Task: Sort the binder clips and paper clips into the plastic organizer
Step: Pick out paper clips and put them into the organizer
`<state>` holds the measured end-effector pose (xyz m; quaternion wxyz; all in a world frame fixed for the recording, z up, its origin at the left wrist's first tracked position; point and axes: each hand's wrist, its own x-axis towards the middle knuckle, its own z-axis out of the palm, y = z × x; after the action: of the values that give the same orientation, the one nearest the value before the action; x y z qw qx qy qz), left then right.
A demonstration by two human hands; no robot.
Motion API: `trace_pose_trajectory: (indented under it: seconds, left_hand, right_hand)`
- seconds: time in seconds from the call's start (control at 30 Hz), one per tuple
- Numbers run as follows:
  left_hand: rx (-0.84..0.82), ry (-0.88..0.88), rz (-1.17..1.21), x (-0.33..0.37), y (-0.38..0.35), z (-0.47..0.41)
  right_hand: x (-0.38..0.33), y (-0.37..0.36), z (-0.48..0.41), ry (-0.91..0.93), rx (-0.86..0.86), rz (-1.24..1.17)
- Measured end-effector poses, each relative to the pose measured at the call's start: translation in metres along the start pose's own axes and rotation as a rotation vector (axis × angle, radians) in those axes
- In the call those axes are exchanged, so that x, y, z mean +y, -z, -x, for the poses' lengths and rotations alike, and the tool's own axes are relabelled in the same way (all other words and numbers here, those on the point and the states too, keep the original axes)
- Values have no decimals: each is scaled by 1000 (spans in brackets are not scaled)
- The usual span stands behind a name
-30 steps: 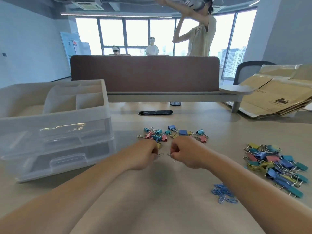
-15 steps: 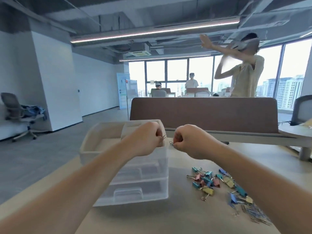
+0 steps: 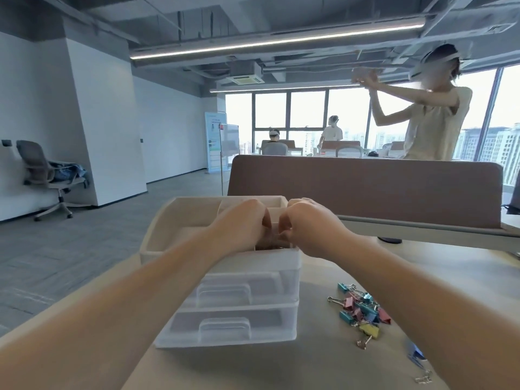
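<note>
The clear plastic organizer (image 3: 233,280) stands on the table with two closed drawers and an open divided tray on top. My left hand (image 3: 242,223) and my right hand (image 3: 309,226) hover close together over a small front compartment of that tray. Their fingers are curled and face each other, each pinching a small clip that the fingers mostly hide. A pile of coloured binder clips (image 3: 363,308) lies on the table to the right of the organizer. Under my right forearm I can see blue paper clips (image 3: 416,357).
A brown divider panel (image 3: 365,190) runs along the desk's far side, with a person (image 3: 430,122) standing behind it, arms raised. The table's left edge drops to grey floor, where an office chair (image 3: 42,175) stands by the wall.
Both hands rose from the table beside the clip piles and moved left to the organizer's top tray. My view swung up and left with them.
</note>
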<state>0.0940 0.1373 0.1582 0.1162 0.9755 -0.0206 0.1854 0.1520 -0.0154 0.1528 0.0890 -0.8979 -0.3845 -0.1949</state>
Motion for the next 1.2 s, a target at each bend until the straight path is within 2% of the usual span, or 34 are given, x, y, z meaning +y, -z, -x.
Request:
trace_pose_trajectory:
  seconds: [0.13,0.3,0.4,0.5,0.63,0.73,0.93,1.07,1.2]
  left_hand:
    - [13,-11,11,-1,-1,4]
    - [59,-15,36,9,0,17]
    - [127,-71,84,27,-4,32]
    - [116,-154,147,58,-13,52]
    - [23,-240,215,101,-41,74]
    - [-116,-270,231,135,-71,82]
    - [-407,-381,169,200,-128,96]
    - [-522,-459,75,239,-158,107]
    - [-613,-512,76,262,-181,114]
  right_hand:
    - [0,-8,-2,13,-34,30]
    - [2,1,12,26,23,25]
    - [6,12,39,-44,71,-64]
    - [14,22,80,-135,23,-90]
    - [33,33,142,-246,-89,-69]
    - [52,40,193,-341,-156,-53]
    - [91,39,279,-544,-402,-39]
    - [109,41,329,-666,-507,-60]
    - [119,36,358,-680,-624,-93]
